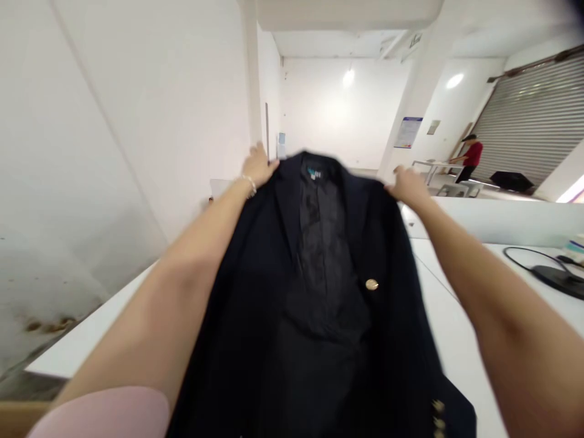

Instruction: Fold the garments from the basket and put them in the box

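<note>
Both hands, left (258, 165) and right (407, 186), stretch apart, each pinching one shoulder of the dark navy gold-buttoned cloth jacket (255, 274), likely so it hangs open above the white flat-topped table (449, 304).

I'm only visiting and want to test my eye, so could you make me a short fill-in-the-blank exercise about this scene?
1. The left hand and the right hand hold the dark jacket up by its ____.
2. The wrist of the ____ hand wears a bracelet.
3. The large round button on the jacket's front is ____ in colour.
4. The distant person wears a ____ top.

Missing words: shoulders; left; gold; red.
</note>
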The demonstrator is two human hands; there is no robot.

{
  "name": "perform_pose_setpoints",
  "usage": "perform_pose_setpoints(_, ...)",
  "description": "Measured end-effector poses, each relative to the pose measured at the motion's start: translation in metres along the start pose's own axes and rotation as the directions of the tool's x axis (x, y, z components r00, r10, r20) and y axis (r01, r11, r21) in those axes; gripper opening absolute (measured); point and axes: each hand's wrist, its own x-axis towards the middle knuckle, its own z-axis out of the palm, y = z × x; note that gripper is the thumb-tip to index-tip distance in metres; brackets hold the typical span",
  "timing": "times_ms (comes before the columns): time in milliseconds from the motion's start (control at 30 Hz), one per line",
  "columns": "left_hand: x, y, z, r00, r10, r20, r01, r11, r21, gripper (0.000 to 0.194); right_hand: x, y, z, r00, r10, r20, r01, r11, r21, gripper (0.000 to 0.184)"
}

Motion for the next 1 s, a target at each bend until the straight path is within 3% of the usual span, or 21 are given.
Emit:
perform_pose_setpoints(33, -0.022, -0.006, 0.029, 0.985, -0.056, 0.162, 0.047, 0.997, 0.059, 0.062, -0.016, -0.011, 0.022, 0.998, -0.018, 0.061, 0.018, 1.000, 0.005, 0.046)
perform_pose_setpoints(67, -0.046, -0.012, 0.057, 0.933, -0.058, 0.356, 0.022, 0.994, 0.103, 0.062, -0.035, -0.021, 0.047, 0.990, -0.062, 0.126, 0.060, 0.998, 0.017, 0.048)
perform_pose_setpoints(167, -0.125, -0.035, 0.125, 0.800, -0.010, 0.599, -0.049, 0.995, 0.081, 0.057, -0.102, -0.045, 0.122, 0.918, -0.260, 0.300, 0.247, 0.966, 0.080, 0.045)
perform_pose_setpoints(233, -0.168, -0.048, 0.155, 0.734, 0.020, 0.679, -0.089, 0.994, 0.067, 0.054, -0.145, -0.049, 0.162, 0.852, -0.362, 0.378, 0.344, 0.932, 0.116, 0.046)
perform_pose_setpoints(300, -0.195, -0.056, 0.176, 0.717, 0.037, 0.696, -0.117, 0.991, 0.067, 0.054, -0.175, -0.046, 0.189, 0.812, -0.408, 0.417, 0.392, 0.911, 0.127, 0.047)
perform_pose_setpoints(367, -0.205, -0.061, 0.190, 0.718, 0.049, 0.694, -0.135, 0.988, 0.070, 0.056, -0.188, -0.040, 0.206, 0.795, -0.432, 0.426, 0.419, 0.899, 0.130, 0.051)
perform_pose_setpoints(500, -0.194, -0.068, 0.205, 0.707, 0.061, 0.705, -0.157, 0.985, 0.072, 0.058, -0.183, -0.027, 0.215, 0.774, -0.477, 0.416, 0.459, 0.875, 0.150, 0.057)
perform_pose_setpoints(700, -0.174, -0.077, 0.217, 0.696, 0.073, 0.714, -0.175, 0.982, 0.071, 0.060, -0.205, 0.016, 0.197, 0.759, -0.514, 0.401, 0.494, 0.855, 0.161, 0.061)
perform_pose_setpoints(867, -0.173, -0.082, 0.222, 0.693, 0.092, 0.715, -0.196, 0.978, 0.064, 0.061, -0.221, 0.093, 0.182, 0.801, -0.487, 0.350, 0.482, 0.870, 0.107, 0.050)
perform_pose_setpoints(1000, -0.181, -0.082, 0.217, 0.699, 0.093, 0.709, -0.210, 0.974, 0.079, 0.060, -0.200, 0.169, 0.167, 0.900, -0.336, 0.276, 0.349, 0.937, 0.003, 0.037)
